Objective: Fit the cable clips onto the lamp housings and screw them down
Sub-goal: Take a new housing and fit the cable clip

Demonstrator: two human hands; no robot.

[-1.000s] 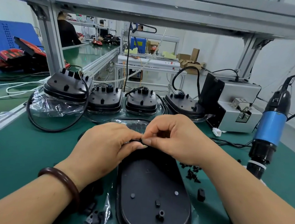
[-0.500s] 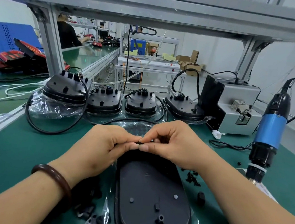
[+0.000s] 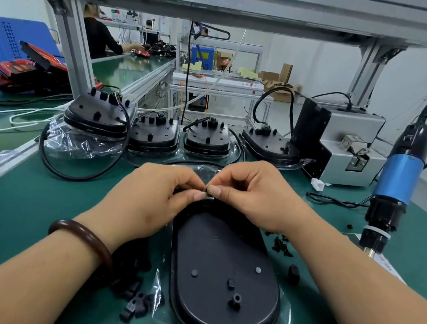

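Lamp housings, count: five. One black oval plastic lamp housing [image 3: 223,277] lies flat before me at 6 o'clock on clear film. Four more black housings stand in a row at 12 o'clock: [image 3: 97,117], [image 3: 154,134], [image 3: 208,138] and [image 3: 267,143].
Cable clips, count: one loose heap of small black plastic cable clips [image 3: 136,306] at 7 o'clock, just beside the near housing. They overlap too much for me to count.
Screws, count: one cluster of tiny black screws [image 3: 281,246] at 4 o'clock on the green bench mat [image 3: 24,211], too small to count. A single stubby black part [image 3: 293,274] lies near them.
Tools, count: one blue-and-black electric screwdriver [image 3: 397,181] hanging at 3 o'clock. One grey metal box [image 3: 348,152] is at 2 o'clock.
My left hand [image 3: 148,202]: fingers curled in, with thumb and forefinger tips closed together on a small black plastic piece [image 3: 206,189]. A brown ring bracelet [image 3: 83,238] sits on that wrist.
My right hand [image 3: 260,196]: fingers curled likewise, its thumb and forefinger pinching the same piece from the other side. Its thumb tip touches my left thumb tip.
Where the piece is: at the 12 o'clock end of the near housing. My fingertips hide most of it, so I cannot tell its shape or whether it touches the housing.
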